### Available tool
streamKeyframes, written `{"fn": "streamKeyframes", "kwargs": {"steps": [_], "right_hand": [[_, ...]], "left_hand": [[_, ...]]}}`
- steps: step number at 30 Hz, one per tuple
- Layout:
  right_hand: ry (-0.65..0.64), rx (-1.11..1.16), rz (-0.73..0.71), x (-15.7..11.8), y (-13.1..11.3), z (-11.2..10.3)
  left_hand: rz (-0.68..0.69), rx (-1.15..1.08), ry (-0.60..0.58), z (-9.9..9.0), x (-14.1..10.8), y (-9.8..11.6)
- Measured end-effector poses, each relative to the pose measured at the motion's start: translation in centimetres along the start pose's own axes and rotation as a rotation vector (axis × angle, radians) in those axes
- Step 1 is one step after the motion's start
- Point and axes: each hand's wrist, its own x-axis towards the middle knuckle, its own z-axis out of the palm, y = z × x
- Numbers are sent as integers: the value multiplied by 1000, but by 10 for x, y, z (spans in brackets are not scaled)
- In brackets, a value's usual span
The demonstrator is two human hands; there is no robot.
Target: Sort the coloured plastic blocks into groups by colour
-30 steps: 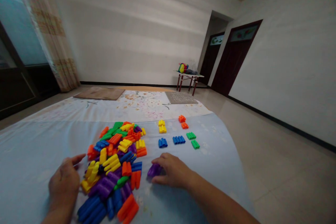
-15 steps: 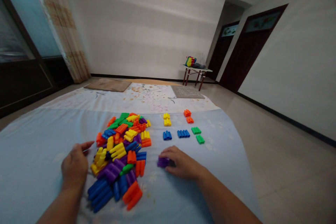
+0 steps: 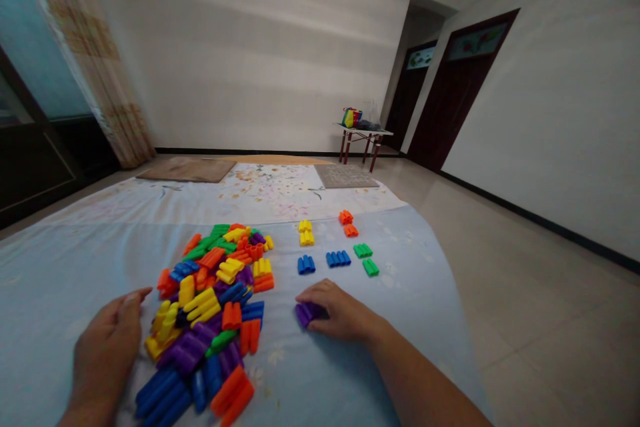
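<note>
My right hand (image 3: 340,310) is closed around a purple tube-shaped building block (image 3: 306,314), low over the pale blue cloth. Left of the pile, my left hand (image 3: 107,340) rests with its fingers extended and holds nothing. The heap of mixed building blocks (image 3: 203,307) lies between my hands, in yellow, orange, green, blue and purple. Beyond my right hand sit sorted blocks: two blue groups (image 3: 339,258), a yellow pair (image 3: 306,232), an orange pair (image 3: 349,223) and a green pair (image 3: 367,259).
A light blue cloth (image 3: 420,320) covers the near surface, with a flowered white cloth (image 3: 275,190) behind it. Two flat mats, one brown (image 3: 187,171) and one grey (image 3: 345,177), lie at the far edge. A small table (image 3: 367,131) with a colourful bag stands by the wall.
The view has turned slightly right, so everything sits further left. My right hand still grips the purple block, which has turned a little. My left hand stays beside the pile.
</note>
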Motion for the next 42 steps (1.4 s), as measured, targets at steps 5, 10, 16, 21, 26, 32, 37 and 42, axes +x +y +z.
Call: {"fn": "streamKeyframes", "kwargs": {"steps": [5,10,16,21,26,32,37,42], "right_hand": [[123,-24,179,-1,5,-10],[73,-33,209,0,7,-10],[86,36,224,-3,12,-12],[46,35,179,-5,12,-13],[71,39,183,-4,9,-11],[62,52,188,-4,10,-11],[82,100,194,-6,15,-9],[251,115,151,-3,11,-5]], "left_hand": [[-96,-30,-66,0,0,4],[-125,-50,-70,2,0,1],[-146,-79,-68,2,2,-1],[-139,-63,-63,2,2,1],[-133,-73,-47,2,0,3],[-134,-106,-16,2,-2,6],[-123,-135,-23,1,-5,10],[-107,-160,-29,-1,-7,12]]}}
